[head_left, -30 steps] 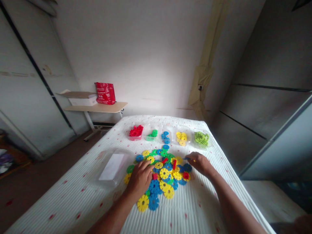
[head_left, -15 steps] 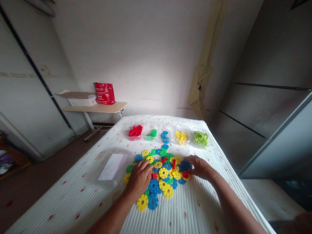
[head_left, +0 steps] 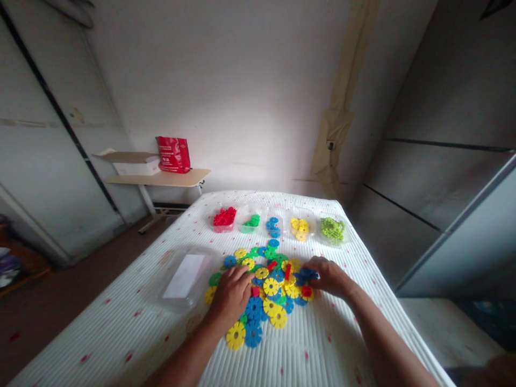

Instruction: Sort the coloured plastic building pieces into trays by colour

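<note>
Notched plastic flower discs in yellow, blue and green lie in a loose pile, among them a yellow disc (head_left: 270, 286) and a large blue disc (head_left: 253, 334). My left hand (head_left: 233, 291) rests palm down over the pile's left side, fingers stretched out. At the right edge, my right hand (head_left: 329, 275) has its thumb and fingers closed at a blue disc (head_left: 309, 273), which looks tilted. Just below that hand, a red piece (head_left: 307, 291) sits on a yellow disc. Another red piece (head_left: 255, 291) lies near my left fingertips.
Behind the pile stands a row of clear tubs with red pieces (head_left: 224, 217), green discs (head_left: 253, 221), blue discs (head_left: 273, 226), yellow discs (head_left: 300, 226) and light green pieces (head_left: 332, 229). A clear plastic container (head_left: 185, 279) lies left. Beyond is a side table (head_left: 177, 178) with a red bag (head_left: 173, 155).
The blue disc at my right hand has tipped and shows less of its face, as the fingers close in on it. My left hand has stayed in place.
</note>
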Available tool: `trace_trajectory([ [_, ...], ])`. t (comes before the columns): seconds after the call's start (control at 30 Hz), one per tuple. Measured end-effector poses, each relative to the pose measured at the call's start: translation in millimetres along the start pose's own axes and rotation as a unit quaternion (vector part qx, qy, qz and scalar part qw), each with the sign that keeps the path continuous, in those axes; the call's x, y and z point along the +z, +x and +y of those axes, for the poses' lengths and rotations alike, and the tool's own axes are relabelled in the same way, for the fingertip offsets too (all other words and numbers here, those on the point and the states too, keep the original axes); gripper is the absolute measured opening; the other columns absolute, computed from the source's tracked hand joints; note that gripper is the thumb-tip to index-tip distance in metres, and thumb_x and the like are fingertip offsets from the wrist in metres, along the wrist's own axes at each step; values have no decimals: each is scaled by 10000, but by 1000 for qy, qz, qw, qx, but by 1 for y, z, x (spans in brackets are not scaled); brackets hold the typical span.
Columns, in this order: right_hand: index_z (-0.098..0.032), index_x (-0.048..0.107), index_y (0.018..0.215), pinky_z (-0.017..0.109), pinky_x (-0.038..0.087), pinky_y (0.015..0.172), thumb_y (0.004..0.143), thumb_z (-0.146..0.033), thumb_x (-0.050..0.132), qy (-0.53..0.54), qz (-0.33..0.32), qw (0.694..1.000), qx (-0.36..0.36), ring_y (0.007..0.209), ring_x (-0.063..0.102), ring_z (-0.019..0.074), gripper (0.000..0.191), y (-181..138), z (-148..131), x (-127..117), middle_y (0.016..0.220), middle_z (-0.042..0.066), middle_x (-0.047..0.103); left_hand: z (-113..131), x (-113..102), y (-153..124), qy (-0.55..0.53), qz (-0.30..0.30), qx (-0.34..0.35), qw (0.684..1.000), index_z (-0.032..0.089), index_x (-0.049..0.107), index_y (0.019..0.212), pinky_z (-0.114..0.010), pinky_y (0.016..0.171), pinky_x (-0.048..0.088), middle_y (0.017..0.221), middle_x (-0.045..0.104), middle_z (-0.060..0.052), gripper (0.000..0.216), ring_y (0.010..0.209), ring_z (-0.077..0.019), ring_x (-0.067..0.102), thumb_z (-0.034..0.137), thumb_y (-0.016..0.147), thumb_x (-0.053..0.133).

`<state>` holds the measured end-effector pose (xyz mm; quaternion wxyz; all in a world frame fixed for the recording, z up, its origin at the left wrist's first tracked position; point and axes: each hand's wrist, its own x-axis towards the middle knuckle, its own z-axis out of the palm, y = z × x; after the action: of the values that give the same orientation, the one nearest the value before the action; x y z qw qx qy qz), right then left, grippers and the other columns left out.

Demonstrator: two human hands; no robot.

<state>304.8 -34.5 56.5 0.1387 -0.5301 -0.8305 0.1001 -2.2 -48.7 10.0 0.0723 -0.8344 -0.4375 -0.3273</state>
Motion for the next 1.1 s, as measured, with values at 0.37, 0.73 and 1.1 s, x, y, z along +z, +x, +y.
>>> trace_trajectory([
  [0.37, -145, 669, 1011, 336, 523, 673, 622, -407, 713, 403, -1, 908, 113, 748, 648, 214, 471, -6, 26, -5, 860, 79, 695, -3, 3, -1, -2, -15, -7, 1000, 199, 644, 1018, -412, 894, 470, 1103, 615, -65, 295, 1031, -224, 536, 128, 831, 427],
  [0.73, -183, 675, 935, 301, 518, 644, 692, -359, 646, 245, 102, 963, 39, 746, 627, 187, 302, 1, 15, 0, 877, 68, 684, 1, -2, 1, -7, -20, -22, 1000, 198, 653, 996, -418, 884, 469, 1084, 622, -67, 291, 1014, -230, 542, 110, 812, 445],
  [1.1, -187, 648, 1017, 350, 466, 827, 751, -234, 614, -32, 209, 977, 12, 950, 590, 234, 272, 111, -35, -27, 1010, 98, 661, 2, -4, 1, -26, -35, -39, 998, 207, 657, 1002, -414, 915, 456, 1096, 619, -61, 292, 1033, -222, 539, 116, 806, 460],
])
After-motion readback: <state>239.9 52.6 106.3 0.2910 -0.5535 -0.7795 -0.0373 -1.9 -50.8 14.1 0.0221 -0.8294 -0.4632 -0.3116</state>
